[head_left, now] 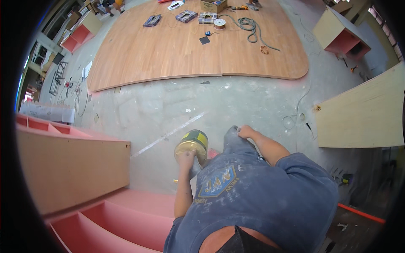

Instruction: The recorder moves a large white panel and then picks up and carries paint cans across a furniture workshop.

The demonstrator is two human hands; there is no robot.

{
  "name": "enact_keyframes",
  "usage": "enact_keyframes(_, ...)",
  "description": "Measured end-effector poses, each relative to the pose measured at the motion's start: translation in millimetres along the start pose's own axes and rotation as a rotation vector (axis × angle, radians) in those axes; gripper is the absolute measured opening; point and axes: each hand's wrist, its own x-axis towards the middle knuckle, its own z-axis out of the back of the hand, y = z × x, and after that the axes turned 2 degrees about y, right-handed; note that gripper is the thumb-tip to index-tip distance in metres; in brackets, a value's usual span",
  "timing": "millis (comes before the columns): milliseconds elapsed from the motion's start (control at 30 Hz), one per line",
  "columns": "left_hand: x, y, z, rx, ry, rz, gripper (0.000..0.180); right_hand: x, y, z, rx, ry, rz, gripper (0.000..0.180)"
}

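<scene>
My left hand (186,157) is closed at the near end of a round metal can (196,138), which has a gold-coloured body and a green label with yellow patches. The can is tilted in front of my left side, above the floor. Over my bent knee, my right hand (244,132) is curled with its fingers drawn in against the grey trouser leg (233,141). Whether it pinches the cloth or something small is hidden. A small patch of pink (212,153) shows between the can and my leg.
Ahead lies a large wooden panel (168,55) bearing a green hose (253,31), a wire spool (219,24) and boxes (185,16). Pink-lined cabinets (84,168) stand close on my left. A pale board unit (363,109) is on the right; a cable (298,105) trails across the floor.
</scene>
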Motion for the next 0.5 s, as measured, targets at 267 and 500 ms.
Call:
enact_keyframes(267, 137, 88, 82, 0.076, -0.061, 0.178, 0.041, 100, 43, 6, -0.103, 0.244, -0.269, 0.023)
enact_keyframes(500, 204, 114, 185, 0.144, -0.144, 0.491, 0.044, 216, 128, 46, 0.0, 0.476, -0.523, 0.019)
